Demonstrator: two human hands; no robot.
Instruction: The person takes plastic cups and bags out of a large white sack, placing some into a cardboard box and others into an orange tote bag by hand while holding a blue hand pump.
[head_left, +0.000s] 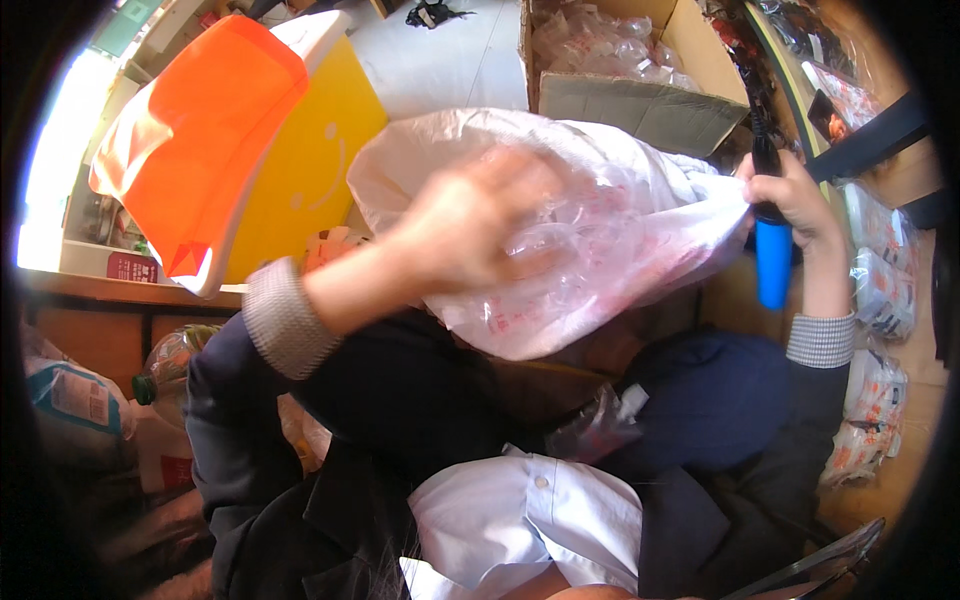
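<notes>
A large white plastic sack (517, 341) gapes in front of me above my knees. Inside its mouth lie crumpled clear plastic bags (577, 255) with red print. My left hand (480, 217), blurred by motion, is over these bags within the opening; whether its fingers grip one is unclear. On the right side, my right hand (787, 195) pinches the sack's gathered edge. A tool with a black upper part and blue end (771, 262) is held upright in that same hand. Across my lap rests a clear plastic bag (600, 427).
Behind the sack stands an open cardboard box (637, 105) of clear plastic bags. A yellow panel (300, 165) with an orange bag (210, 97) over it leans at left. Wrapped packets (885, 285) line the right side; a plastic bottle (169, 367) is at lower left.
</notes>
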